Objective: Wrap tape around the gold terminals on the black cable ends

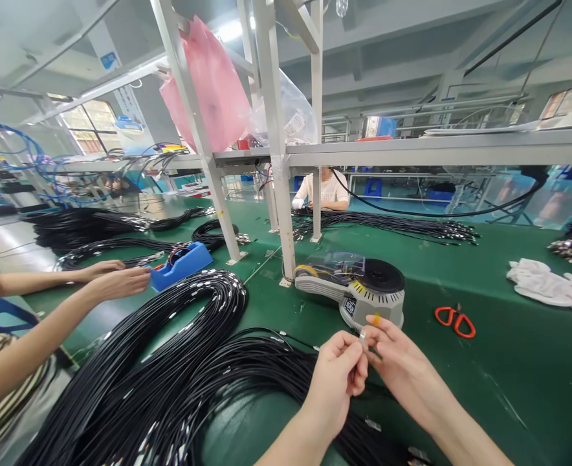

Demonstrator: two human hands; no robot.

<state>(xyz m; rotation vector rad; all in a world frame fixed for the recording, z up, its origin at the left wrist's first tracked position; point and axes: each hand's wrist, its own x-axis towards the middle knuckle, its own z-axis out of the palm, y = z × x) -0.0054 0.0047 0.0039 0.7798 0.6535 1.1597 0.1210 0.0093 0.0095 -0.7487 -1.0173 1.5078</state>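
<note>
Pinched in the fingers of my left hand [337, 375] is a small silvery connector end [362, 338], held just in front of the tape dispenser. My right hand [400, 356] meets it there, thumb and fingers closing round the same small piece. A bit of yellow tape [374, 319] sits on a fingertip of my right hand. Bundled black cables [266, 362] run beneath my hands, with silvery ends [417, 454] at lower right. Behind my hands stands the grey automatic tape dispenser [373, 304]. The exact shape of the held piece is partly hidden by fingers.
Red-handled scissors [455, 320] and white gloves [552, 285] lie to the right. A thick looped cable bundle [179, 330] fills the left. A co-worker's hands [121, 281] are beside a blue tape holder [184, 264]. Shelf posts [281, 194] rise ahead; another person sits beyond.
</note>
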